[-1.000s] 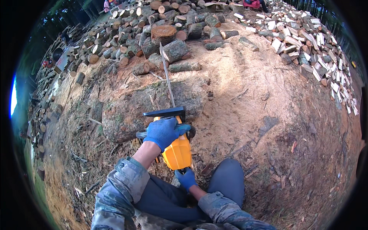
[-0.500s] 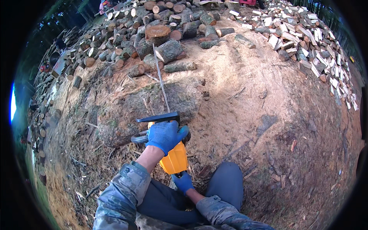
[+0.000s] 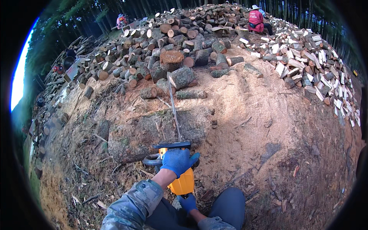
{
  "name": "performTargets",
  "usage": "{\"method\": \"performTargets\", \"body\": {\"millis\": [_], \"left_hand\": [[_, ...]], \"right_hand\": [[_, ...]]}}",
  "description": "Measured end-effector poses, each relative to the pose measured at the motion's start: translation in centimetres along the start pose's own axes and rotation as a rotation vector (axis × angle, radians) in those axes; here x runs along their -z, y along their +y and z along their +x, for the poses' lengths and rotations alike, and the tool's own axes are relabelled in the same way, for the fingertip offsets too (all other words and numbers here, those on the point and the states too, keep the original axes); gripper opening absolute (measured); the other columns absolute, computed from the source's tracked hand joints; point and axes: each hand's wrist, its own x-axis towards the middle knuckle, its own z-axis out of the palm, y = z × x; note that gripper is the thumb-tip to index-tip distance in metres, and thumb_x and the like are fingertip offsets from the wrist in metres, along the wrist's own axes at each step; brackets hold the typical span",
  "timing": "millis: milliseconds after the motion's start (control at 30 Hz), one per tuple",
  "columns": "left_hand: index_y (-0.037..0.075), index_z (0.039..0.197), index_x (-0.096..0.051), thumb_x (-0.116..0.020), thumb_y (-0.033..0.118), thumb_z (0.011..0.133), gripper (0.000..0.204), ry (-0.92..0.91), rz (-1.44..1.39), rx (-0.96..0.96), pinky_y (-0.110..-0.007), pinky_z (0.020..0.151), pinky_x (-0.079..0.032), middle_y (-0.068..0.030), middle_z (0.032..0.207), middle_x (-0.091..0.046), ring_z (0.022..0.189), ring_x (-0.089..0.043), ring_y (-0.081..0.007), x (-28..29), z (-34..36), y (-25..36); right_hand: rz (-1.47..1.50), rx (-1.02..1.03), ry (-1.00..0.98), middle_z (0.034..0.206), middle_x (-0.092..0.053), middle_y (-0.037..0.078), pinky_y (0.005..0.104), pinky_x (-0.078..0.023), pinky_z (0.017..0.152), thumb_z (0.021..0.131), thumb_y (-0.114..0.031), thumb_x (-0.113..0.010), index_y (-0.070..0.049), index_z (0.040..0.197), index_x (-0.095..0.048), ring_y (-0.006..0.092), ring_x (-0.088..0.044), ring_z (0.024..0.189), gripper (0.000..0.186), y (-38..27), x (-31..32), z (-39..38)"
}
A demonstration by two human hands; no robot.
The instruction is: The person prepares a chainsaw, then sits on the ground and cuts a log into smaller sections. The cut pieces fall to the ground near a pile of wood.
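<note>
On your far left, a pale board [image 3: 73, 71] is leaning among heaped round logs [image 3: 128, 55], and beyond them a person in bright clothing [image 3: 121, 20] is showing at the forest edge. Nearer, a thick bark-covered log [image 3: 128, 136] is lying crosswise on the ground in front of you. Your yellow chainsaw [image 3: 182, 184] is sitting on your side of that log, its long bar [image 3: 174, 109] pointing away from you and crossing the log in view; whether it is touching the bark, I cannot tell. Your blue-gloved left hand [image 3: 178, 161] is gripping the saw's front handle from above, just behind the black guard [image 3: 171, 145], with the thumb sticking out to the right. Lower and slightly right, your right hand [image 3: 187, 202], also gloved in blue, is closing around the rear handle, which is mostly hidden. Your bent knee [image 3: 230, 203] is rising beside it. Farther right, sawdust [image 3: 253, 107] is covering the ground, a person in a red top [image 3: 255, 20] is sitting behind it, and split firewood [image 3: 312, 69] is spreading along the edge.
</note>
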Motion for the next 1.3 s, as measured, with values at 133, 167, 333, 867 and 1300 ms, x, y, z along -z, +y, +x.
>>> {"method": "performTargets", "body": {"millis": [133,167,333,867,1300], "left_hand": [[0.006,0.076,-0.071,-0.064,0.059,0.096,0.057,-0.007,-0.065,-0.005,-0.049,0.056,-0.055,-0.0167,0.064,-0.068,0.059,-0.069,-0.0341,-0.3,-0.2,-0.3],[0.006,0.079,-0.073,-0.064,0.059,0.096,0.057,-0.015,-0.078,0.005,-0.050,0.057,-0.055,-0.0167,0.065,-0.068,0.060,-0.069,-0.0349,-0.3,-0.3,-0.6],[0.005,0.076,-0.075,-0.063,0.059,0.096,0.059,-0.018,-0.092,0.013,-0.051,0.058,-0.054,-0.0170,0.065,-0.067,0.060,-0.067,-0.0367,-1.6,-0.7,-0.8],[0.007,0.074,-0.073,-0.063,0.056,0.097,0.055,0.071,-0.045,-0.011,-0.049,0.055,-0.054,-0.0148,0.062,-0.067,0.057,-0.068,-0.0335,-2.2,-0.5,-1.3],[0.006,0.073,-0.074,-0.056,0.059,0.100,0.062,-0.109,-0.051,0.043,-0.051,0.059,-0.055,-0.0184,0.065,-0.068,0.060,-0.068,-0.0372,0.5,0.8,-1.9]], "right_hand": [[-0.005,0.080,0.077,0.109,-0.079,0.014,0.0399,-0.058,0.088,0.086,-0.036,-0.083,-0.004,0.122,-0.072,0.0285,-0.076,0.101,0.050,1.5,0.1,1.1],[-0.066,0.078,0.077,0.108,-0.079,0.014,0.0405,-0.058,0.087,0.085,-0.037,-0.083,-0.005,0.122,-0.073,0.0298,-0.076,0.100,0.050,2.1,-0.1,1.5],[-0.096,0.080,0.064,0.114,-0.078,0.016,0.0405,-0.058,0.090,0.085,-0.026,-0.084,-0.002,0.121,-0.073,0.0288,-0.076,0.107,0.045,3.0,-0.1,1.8],[-0.006,0.077,0.022,0.112,-0.078,0.015,0.0396,-0.058,0.088,0.086,-0.020,-0.084,0.001,0.122,-0.072,0.0255,-0.076,0.103,0.043,2.7,-0.2,1.5],[0.048,0.011,-0.021,0.108,-0.076,0.013,0.0384,-0.057,0.089,0.087,-0.033,-0.082,0.001,0.122,-0.069,0.0223,-0.073,0.099,0.051,0.3,0.2,-0.4]]}}
